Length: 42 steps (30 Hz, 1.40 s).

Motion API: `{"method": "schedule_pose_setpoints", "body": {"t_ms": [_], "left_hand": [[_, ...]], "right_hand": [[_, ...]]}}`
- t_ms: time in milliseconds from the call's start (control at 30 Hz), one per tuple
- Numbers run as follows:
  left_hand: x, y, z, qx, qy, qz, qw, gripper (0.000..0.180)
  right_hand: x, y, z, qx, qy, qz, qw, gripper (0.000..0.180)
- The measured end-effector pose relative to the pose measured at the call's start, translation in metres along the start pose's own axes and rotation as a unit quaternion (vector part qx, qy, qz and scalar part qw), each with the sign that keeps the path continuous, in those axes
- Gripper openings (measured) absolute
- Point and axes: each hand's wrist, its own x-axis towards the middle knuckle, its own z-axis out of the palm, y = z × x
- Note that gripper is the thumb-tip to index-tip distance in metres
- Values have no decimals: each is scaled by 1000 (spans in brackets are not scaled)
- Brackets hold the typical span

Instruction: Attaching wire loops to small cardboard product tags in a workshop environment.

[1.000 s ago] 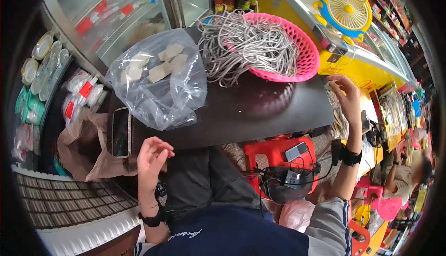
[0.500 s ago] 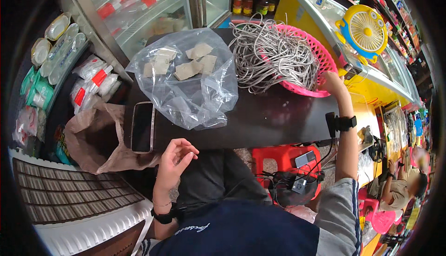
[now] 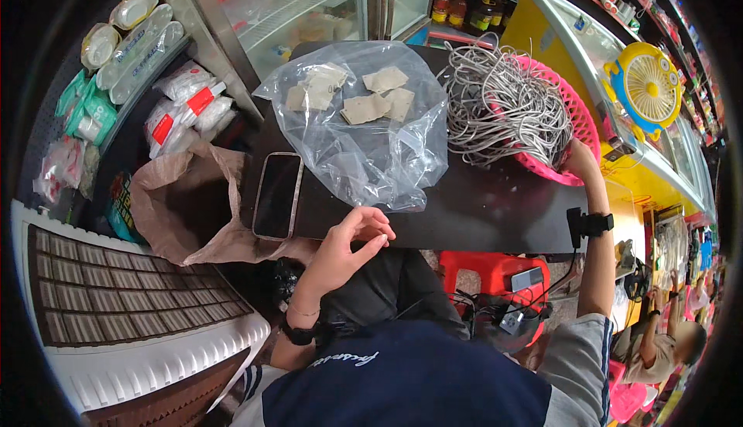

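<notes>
My right hand (image 3: pixel 578 158) reaches over the near right rim of a pink plastic basket (image 3: pixel 582 115). Its fingers are hidden between the basket wall and a tangled heap of thin grey metallic-looking cords (image 3: pixel 507 109), which spills over the basket's left side. Above the table's near edge hovers my left hand (image 3: pixel 357 239), empty, with fingers loosely bent and the thumb apart. Just beyond it lies a clear plastic bag (image 3: pixel 352 165), with several torn pieces of grey cardboard (image 3: pixel 371 107) on or inside it; I cannot tell which. A dark-screened phone (image 3: pixel 278 196) rests left of the bag.
The dark table (image 3: pixel 495 214) has a brown open sack (image 3: pixel 190 202) at its left. A white slatted appliance (image 3: pixel 139 288) stands at lower left. A red stool (image 3: pixel 495 267) bears cables and small devices. A yellow fan (image 3: pixel 646 86) sits on a freezer at right; another person (image 3: pixel 658 349) is far right.
The whole view has shifted, so the table's things appear farther right. My left hand has moved slightly right and forward. My right hand remains at the basket's near right side.
</notes>
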Motion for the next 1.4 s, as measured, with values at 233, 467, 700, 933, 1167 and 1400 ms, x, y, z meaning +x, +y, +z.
{"method": "schedule_pose_setpoints", "body": {"t_ms": [233,467,700,933,1167,1400], "left_hand": [[5,-2,5,7,-26,20,999,19],[14,10,-2,13,49,28,998,18],[98,37,-47,252,147,138,947,28],[180,-38,-79,521,156,89,834,62],[187,-37,-80,535,119,29,836,57],[186,-29,-80,507,193,60,838,56]], "right_hand": [[6,20,-15,60,-7,40,997,35],[-14,26,-51,155,148,46,976,29],[-60,-35,-97,241,252,-21,937,15],[-143,-122,-102,434,200,-63,876,9],[-199,-131,-74,541,133,0,830,10],[-209,-148,-55,590,177,-40,786,11]]}}
